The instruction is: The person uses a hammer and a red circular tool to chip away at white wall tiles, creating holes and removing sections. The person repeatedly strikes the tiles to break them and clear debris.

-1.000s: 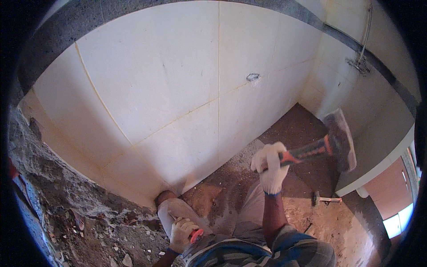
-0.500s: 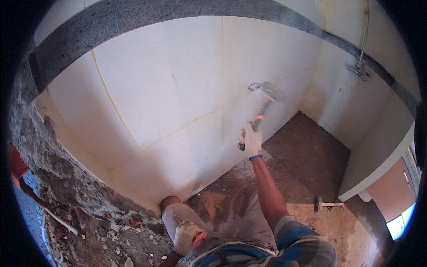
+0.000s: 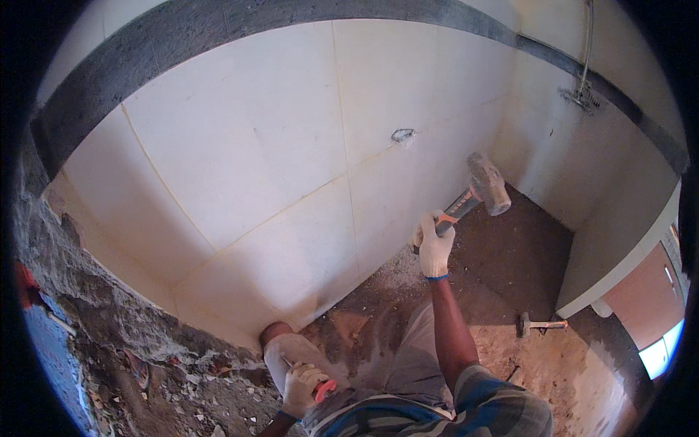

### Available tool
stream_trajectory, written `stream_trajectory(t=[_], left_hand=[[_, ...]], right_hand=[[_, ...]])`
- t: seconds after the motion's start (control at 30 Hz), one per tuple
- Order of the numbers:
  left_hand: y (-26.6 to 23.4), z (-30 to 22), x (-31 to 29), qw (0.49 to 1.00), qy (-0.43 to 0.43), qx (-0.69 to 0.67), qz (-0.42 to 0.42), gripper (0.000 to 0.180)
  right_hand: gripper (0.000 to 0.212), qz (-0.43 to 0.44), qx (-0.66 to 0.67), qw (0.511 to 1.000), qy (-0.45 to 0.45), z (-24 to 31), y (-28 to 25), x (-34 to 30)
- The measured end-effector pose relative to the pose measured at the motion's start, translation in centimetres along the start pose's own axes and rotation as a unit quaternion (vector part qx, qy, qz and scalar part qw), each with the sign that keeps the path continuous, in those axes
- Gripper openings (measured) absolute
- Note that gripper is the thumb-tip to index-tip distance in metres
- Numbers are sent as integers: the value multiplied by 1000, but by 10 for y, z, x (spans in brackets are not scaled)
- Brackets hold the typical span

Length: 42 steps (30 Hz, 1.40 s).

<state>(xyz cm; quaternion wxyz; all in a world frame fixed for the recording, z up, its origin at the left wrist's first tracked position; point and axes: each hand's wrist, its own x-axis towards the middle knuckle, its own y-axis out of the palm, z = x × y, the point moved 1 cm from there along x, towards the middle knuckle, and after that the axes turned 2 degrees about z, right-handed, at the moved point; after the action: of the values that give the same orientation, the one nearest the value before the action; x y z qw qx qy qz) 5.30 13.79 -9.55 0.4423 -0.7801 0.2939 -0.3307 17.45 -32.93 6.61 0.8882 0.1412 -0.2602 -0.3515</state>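
Observation:
My right hand [image 3: 435, 251], in a white knit glove, is closed around the black and orange handle of a short sledgehammer [image 3: 488, 184]. Its heavy, dusty steel head points up and to the right, apart from the pale tiled wall [image 3: 269, 138]. A small chipped hole [image 3: 403, 135] shows in that wall near a tile joint, to the left of the hammer head. Resting by my left thigh, my gloved left hand [image 3: 300, 390] grips what looks like a chisel [image 3: 325, 391] with a red guard; its thin shaft shows only in part.
A second hammer [image 3: 542, 325] lies on the dusty floor at right, near a low partition [image 3: 611, 226]. Broken rubble [image 3: 196, 397] covers the lower left beside a rough broken wall edge [image 3: 131, 298]. A pipe fitting [image 3: 580, 96] juts from the right wall.
The sledgehammer has swung away from the chipped spot, down and to the right, with my right hand. The view has shifted slightly; my left hand stays by the thigh.

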Motion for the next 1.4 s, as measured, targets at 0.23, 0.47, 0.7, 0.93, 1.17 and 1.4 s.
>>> stream_trajectory(t=[0.23, 0.47, 0.7, 0.93, 1.17, 1.4], left_hand=[[5, 4, -1, 999, -17, -8, 25, 44], [-7, -5, 0, 999, -15, 8, 28, 40], [-3, -1, -3, 999, -14, -10, 29, 47], [1, 4, -4, 999, -22, 2, 30, 39], [-2, 4, -3, 998, -15, -12, 54, 46], [-1, 2, 0, 999, -9, -5, 37, 47]], right_hand=[[27, 49, -216, 963, 155, -27, 22, 42], [27, 21, -239, 969, 66, -8, 5, 31], [27, -53, -175, 983, -3, -49, 17, 39], [33, 1, -259, 945, 202, -19, 16, 36], [23, -24, -33, 998, 55, -7, 25, 5], [33, 44, -248, 952, 172, -37, 35, 41]])
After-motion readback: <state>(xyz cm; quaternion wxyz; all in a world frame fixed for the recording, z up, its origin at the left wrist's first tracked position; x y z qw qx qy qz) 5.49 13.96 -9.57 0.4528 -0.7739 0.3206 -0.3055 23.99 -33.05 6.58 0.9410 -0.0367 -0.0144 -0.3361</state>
